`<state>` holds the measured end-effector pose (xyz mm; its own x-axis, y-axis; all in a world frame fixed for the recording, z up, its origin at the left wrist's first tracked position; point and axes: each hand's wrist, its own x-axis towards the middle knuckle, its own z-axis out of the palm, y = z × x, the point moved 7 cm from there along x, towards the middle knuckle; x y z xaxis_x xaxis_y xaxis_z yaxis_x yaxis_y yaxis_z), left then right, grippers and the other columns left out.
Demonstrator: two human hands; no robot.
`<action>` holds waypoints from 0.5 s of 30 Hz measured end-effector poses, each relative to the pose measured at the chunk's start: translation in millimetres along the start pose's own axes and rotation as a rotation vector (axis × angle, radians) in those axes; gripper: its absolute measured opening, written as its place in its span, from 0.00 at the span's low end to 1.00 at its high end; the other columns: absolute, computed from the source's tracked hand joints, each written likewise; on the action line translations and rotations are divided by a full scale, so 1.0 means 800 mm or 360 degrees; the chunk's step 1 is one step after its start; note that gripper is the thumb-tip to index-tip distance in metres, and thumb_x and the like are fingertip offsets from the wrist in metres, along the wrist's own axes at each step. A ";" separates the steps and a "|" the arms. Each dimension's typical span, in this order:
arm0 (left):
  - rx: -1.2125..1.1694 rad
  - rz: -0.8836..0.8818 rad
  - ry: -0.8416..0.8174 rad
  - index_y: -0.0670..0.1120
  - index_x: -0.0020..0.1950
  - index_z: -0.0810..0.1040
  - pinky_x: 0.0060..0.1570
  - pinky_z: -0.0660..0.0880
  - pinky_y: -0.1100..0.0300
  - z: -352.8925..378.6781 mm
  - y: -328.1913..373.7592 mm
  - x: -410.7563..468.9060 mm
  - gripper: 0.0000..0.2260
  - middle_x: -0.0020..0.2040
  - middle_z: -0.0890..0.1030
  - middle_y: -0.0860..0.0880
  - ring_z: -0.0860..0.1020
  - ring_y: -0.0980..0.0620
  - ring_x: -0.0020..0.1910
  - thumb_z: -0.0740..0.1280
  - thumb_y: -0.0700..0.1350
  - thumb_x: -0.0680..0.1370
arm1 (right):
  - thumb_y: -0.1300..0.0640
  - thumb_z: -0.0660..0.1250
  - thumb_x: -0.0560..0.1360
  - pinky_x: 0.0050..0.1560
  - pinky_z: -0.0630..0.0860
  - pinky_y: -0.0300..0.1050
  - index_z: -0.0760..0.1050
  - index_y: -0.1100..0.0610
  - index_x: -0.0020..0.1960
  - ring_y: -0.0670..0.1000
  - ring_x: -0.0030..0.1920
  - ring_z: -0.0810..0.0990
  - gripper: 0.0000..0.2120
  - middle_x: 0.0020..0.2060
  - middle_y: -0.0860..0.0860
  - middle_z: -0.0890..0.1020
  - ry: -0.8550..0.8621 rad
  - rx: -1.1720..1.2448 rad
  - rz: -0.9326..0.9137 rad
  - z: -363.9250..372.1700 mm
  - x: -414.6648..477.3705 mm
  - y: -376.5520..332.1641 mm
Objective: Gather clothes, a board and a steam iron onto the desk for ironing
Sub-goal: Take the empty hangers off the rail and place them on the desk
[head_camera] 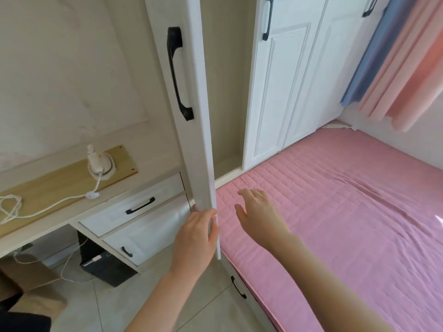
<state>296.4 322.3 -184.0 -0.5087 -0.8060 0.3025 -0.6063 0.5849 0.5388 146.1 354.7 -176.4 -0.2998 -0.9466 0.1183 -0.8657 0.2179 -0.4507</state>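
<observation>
Two outstretched arms: left hand [196, 238], grip around wardrobe door [200, 144] edge; right hand [259, 215], grip wide, above bed [347, 212].

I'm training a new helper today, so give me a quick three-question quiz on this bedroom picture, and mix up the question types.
1. True or false: the steam iron stands on the wooden board, which lies on the desk.
2. What does the left hand grip? A. the edge of the wardrobe door; B. a drawer handle; C. the curtain.
3. Fill in the gap: the right hand, fingers straight and holding nothing, is held out over the ___ bed cover.

Key: 1 true; 2 A; 3 pink.
</observation>
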 end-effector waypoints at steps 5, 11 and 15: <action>-0.0018 0.0062 0.0009 0.45 0.58 0.79 0.45 0.76 0.61 0.030 0.041 0.008 0.10 0.48 0.81 0.52 0.79 0.54 0.48 0.66 0.40 0.77 | 0.55 0.57 0.80 0.55 0.73 0.48 0.71 0.60 0.62 0.54 0.63 0.69 0.14 0.56 0.54 0.78 0.0015 -0.0012 0.0016 -0.025 0.021 0.047; 0.0033 -0.0074 0.0077 0.45 0.61 0.76 0.47 0.78 0.53 0.074 0.083 0.059 0.12 0.53 0.80 0.49 0.79 0.50 0.51 0.64 0.42 0.78 | 0.55 0.56 0.80 0.53 0.75 0.48 0.70 0.59 0.61 0.53 0.62 0.69 0.14 0.56 0.54 0.77 -0.0032 -0.0066 -0.0073 -0.053 0.052 0.108; 0.0127 -0.0124 0.0184 0.45 0.60 0.77 0.47 0.78 0.54 0.086 0.100 0.105 0.12 0.52 0.80 0.47 0.78 0.49 0.52 0.65 0.39 0.76 | 0.55 0.55 0.80 0.54 0.72 0.46 0.69 0.58 0.64 0.54 0.62 0.69 0.15 0.56 0.53 0.77 -0.0020 -0.0118 -0.0175 -0.077 0.084 0.137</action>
<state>163.0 307.7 -169.8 -0.3874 -0.8516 0.3532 -0.6899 0.5219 0.5016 6.3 329.6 -163.3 -0.1966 -0.9687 0.1518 -0.9204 0.1290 -0.3692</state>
